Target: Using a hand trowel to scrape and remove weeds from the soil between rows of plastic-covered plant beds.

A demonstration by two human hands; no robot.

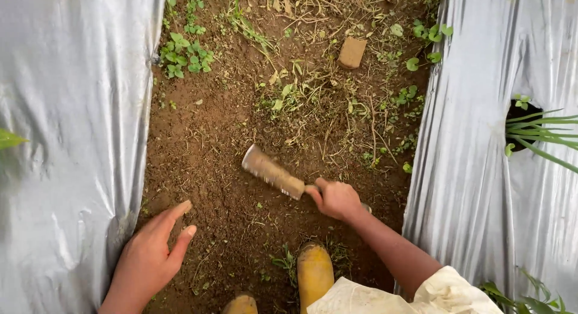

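Head view, right hand (337, 198) gripping trowel (272, 171), left hand (150, 254) apart

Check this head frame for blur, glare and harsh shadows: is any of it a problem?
Head view: soft, even daylight, no hard shadows on the soil path. The tool's flat blade is smeared by motion blur, the right hand gripping it slightly soft; the open left hand is sharp. Mild sheen, no blown glare, on the silver plastic sheets.

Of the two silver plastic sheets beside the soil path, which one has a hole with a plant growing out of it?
The sheet on the right, beside the right hand that grips the blade tool. It has a dark hole with long green leaves; the left sheet shows no hole.
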